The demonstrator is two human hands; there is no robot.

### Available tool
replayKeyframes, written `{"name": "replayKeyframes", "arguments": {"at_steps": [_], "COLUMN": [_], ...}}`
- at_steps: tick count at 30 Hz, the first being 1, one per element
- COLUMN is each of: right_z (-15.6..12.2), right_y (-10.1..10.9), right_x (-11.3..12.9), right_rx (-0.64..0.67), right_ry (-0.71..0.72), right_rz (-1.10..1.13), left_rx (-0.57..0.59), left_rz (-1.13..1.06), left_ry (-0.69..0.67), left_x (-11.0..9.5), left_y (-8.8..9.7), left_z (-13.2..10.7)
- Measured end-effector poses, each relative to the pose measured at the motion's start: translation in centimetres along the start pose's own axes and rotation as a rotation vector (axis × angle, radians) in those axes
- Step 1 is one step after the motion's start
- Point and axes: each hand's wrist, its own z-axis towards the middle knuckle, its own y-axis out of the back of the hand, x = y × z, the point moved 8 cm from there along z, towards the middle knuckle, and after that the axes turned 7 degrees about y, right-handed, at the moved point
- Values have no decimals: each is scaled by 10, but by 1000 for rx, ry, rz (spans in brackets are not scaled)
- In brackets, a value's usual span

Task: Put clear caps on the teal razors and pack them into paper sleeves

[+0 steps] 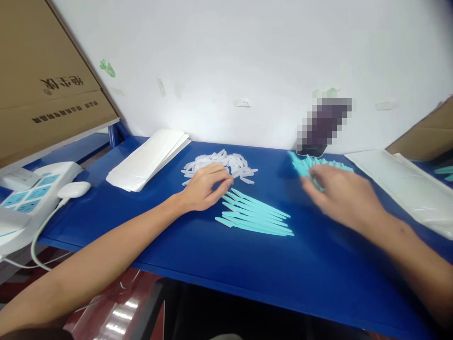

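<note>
Several slim teal eyebrow razors (255,215) lie side by side in a loose fan on the blue table. Just beyond their left ends is my left hand (207,186), fingers curled in and thumb against them; whatever may be between them is hidden. Behind it lies a heap of small translucent white caps (237,165), partly covered by that hand. On the right, my right hand (341,191) is over a second pile of teal razors (300,165). Motion smears its fingers, so I cannot make out whether it grips one.
White flat packets (150,158) lie at the back left, and a clear plastic bag (406,189) at the right. A blurred-out phone (323,127) leans on the wall. A power strip (35,193) with a white plug stands left, below a cardboard box (46,85).
</note>
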Motion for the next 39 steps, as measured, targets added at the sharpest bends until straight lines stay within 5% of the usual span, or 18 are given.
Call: {"name": "replayKeyframes", "arguments": {"at_steps": [4, 7, 17, 23, 39], "right_z": [1, 4, -1, 3, -2], "right_y": [-21, -26, -14, -23, -17], "right_x": [65, 84, 51, 42, 46], "right_rx": [58, 15, -149, -101, -228], "right_ry": [329, 412, 224, 128, 190], "right_rz": [90, 143, 377, 436, 282], "left_rx": [-27, 4, 424, 463, 456], "left_rz": [-21, -23, 84, 95, 42], "left_ry": [48, 32, -13, 56, 215], "left_x": [9, 6, -17, -7, 4], "left_y": [2, 3, -26, -24, -26], "left_z": [1, 1, -10, -12, -11]}}
